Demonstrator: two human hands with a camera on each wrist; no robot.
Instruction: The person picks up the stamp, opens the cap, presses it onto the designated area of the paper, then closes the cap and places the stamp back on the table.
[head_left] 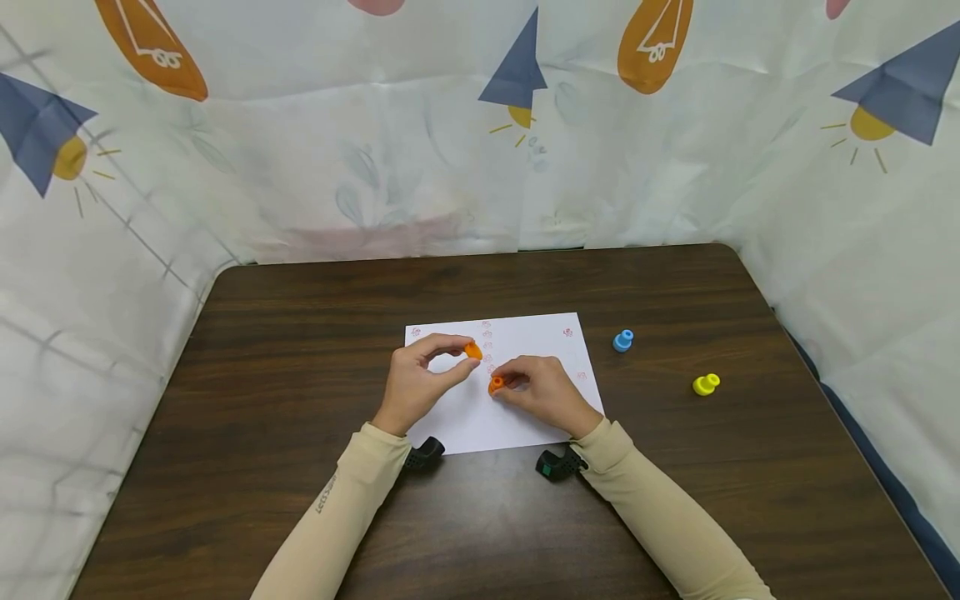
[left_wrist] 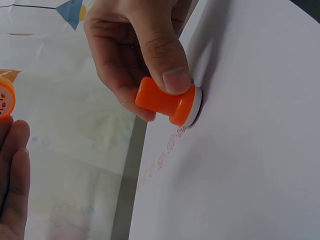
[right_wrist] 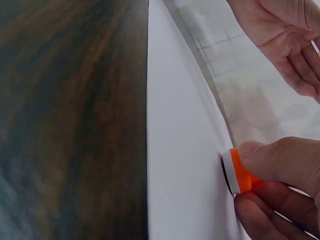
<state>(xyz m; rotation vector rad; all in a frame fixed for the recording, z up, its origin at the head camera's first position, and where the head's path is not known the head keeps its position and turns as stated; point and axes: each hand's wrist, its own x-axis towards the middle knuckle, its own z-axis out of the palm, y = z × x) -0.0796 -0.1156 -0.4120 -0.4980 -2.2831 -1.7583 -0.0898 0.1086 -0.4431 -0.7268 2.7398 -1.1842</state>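
Note:
My right hand [head_left: 546,392] pinches an orange self-inking stamp [left_wrist: 165,100] between thumb and fingers. Its white-rimmed end faces down at the white paper [head_left: 487,429]; whether it touches the sheet I cannot tell. A row of small red prints [left_wrist: 160,161] runs up the paper's middle in the left wrist view, ending beside the stamp. Over the left part of the sheet, my left hand [head_left: 420,379] holds an orange cap [head_left: 472,351] between thumb and fingertips. A round picture label shows on the cap's end in the left wrist view.
Right of the paper stand a blue stamp [head_left: 623,340] and, farther right, a yellow stamp [head_left: 706,384]. Red prints [head_left: 567,332] also mark the sheet's corners. The dark wooden table [head_left: 285,400] is bordered by a patterned white curtain [head_left: 315,158].

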